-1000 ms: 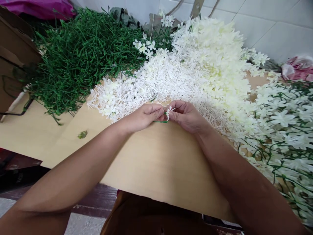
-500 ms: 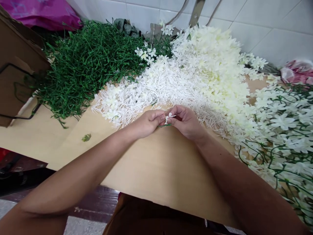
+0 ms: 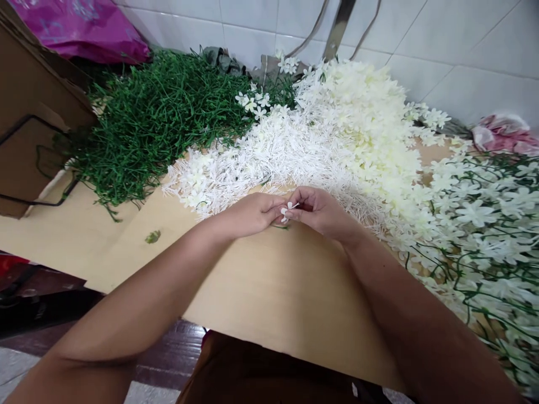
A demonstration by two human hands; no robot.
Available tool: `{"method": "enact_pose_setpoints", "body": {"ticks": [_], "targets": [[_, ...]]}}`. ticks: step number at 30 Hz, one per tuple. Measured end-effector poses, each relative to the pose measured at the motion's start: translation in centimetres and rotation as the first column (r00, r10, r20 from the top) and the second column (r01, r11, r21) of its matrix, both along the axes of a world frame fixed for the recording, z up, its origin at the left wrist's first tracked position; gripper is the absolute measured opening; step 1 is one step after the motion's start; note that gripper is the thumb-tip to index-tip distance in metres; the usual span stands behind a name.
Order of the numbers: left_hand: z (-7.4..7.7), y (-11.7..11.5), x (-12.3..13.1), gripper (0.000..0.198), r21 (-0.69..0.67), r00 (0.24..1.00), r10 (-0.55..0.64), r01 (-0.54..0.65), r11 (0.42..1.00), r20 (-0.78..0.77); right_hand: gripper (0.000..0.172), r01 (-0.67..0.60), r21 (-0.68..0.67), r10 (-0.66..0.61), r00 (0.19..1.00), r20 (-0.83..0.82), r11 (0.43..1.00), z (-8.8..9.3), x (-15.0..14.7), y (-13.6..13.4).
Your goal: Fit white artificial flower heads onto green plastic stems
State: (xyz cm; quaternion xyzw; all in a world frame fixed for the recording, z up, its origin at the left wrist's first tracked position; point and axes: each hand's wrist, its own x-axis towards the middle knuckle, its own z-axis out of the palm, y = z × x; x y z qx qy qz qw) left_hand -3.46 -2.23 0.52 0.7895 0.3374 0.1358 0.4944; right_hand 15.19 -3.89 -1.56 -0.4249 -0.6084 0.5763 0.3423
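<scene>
My left hand (image 3: 259, 214) and my right hand (image 3: 320, 212) meet fingertip to fingertip above the bare cardboard, in front of the white pile. A small white artificial flower (image 3: 287, 210) is pinched in the right fingers, its petals against the left fingertips. From beneath the left fingers a thin green plastic stem (image 3: 280, 226) sticks out; the fingers hide where it is gripped and whether it joins the flower. Just beyond both hands spreads a heap of thin white flower parts (image 3: 290, 151), merging into pale yellow-white blossoms (image 3: 370, 106).
Green plastic stems (image 3: 168, 112) are heaped at the back left, beside a cardboard box (image 3: 37, 112) and a purple bag (image 3: 84, 28). Finished-looking white flowers on green stems (image 3: 484, 224) lie at right. A small greenish scrap (image 3: 152, 237) rests on the cardboard sheet (image 3: 261, 292).
The view has shifted slightly. My fingers have turned the flower a little, and the green stem now shows lower, below the left fingertips. Both hands keep their pinch.
</scene>
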Motion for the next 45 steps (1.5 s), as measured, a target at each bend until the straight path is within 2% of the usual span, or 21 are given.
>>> {"method": "enact_pose_setpoints", "body": {"ticks": [4,7,10,12,14,17,20,27,31,36,38,42,45], "targets": [[1.0,0.4,-1.1,0.032,0.246,0.972,-0.025,0.083,0.966,-0.232,0.024,-0.240,-0.026,0.241,0.956,0.169,0.970,2.0,1.6,0.0],[1.1,1.1,-1.8,0.030,0.378,0.955,0.133,-0.024,0.926,-0.265,0.023,-0.320,0.000,0.303,0.896,0.324,0.947,4.1,2.3,0.1],[1.0,1.8,-2.3,0.026,0.462,0.915,0.315,-0.173,0.870,-0.250,0.017,-0.257,0.137,0.179,0.891,0.418,0.957,5.1,1.3,1.0],[0.9,2.1,-2.5,0.027,0.519,0.887,0.379,-0.201,0.831,-0.264,0.016,-0.172,0.296,0.021,0.892,0.451,0.940,4.6,-0.5,2.2],[0.8,2.3,-2.6,0.028,0.570,0.853,0.438,-0.217,0.793,-0.284,0.015,-0.131,0.417,-0.134,0.826,0.548,0.899,3.4,-2.4,3.7],[0.6,2.5,-2.9,0.029,0.606,0.806,0.501,-0.235,0.760,-0.315,0.021,-0.186,0.539,-0.305,0.655,0.692,0.822,1.1,-4.4,5.2],[0.5,2.6,-3.1,0.028,0.612,0.782,0.523,-0.239,0.754,-0.339,0.027,-0.220,0.593,-0.380,0.588,0.714,0.774,0.0,-4.8,5.5],[0.6,2.6,-3.2,0.027,0.580,0.788,0.518,-0.263,0.771,-0.332,0.023,-0.275,0.558,-0.383,0.493,0.781,0.783,0.8,-4.4,5.6],[0.4,2.7,-3.4,0.027,0.570,0.792,0.539,-0.311,0.760,-0.287,0.023,-0.254,0.581,-0.409,0.500,0.763,0.773,0.6,-3.8,5.6],[-0.3,2.8,-3.1,0.026,0.589,0.807,0.539,-0.320,0.742,-0.242,0.019,-0.213,0.577,-0.355,0.608,0.710,0.788,0.3,-3.1,5.3],[-0.6,2.7,-2.6,0.027,0.621,0.810,0.535,-0.296,0.726,-0.239,0.018,-0.211,0.581,-0.346,0.628,0.697,0.786,0.3,-3.3,5.2],[-1.2,2.7,-1.6,0.029,0.715,0.806,0.533,-0.213,0.665,-0.256,0.019,-0.229,0.576,-0.363,0.583,0.727,0.785,0.2,-3.8,5.4],[-1.5,2.9,-1.0,0.027,0.729,0.814,0.524,-0.197,0.655,-0.251,0.019,-0.220,0.584,-0.371,0.588,0.718,0.782,0.0,-3.7,5.5]]}}
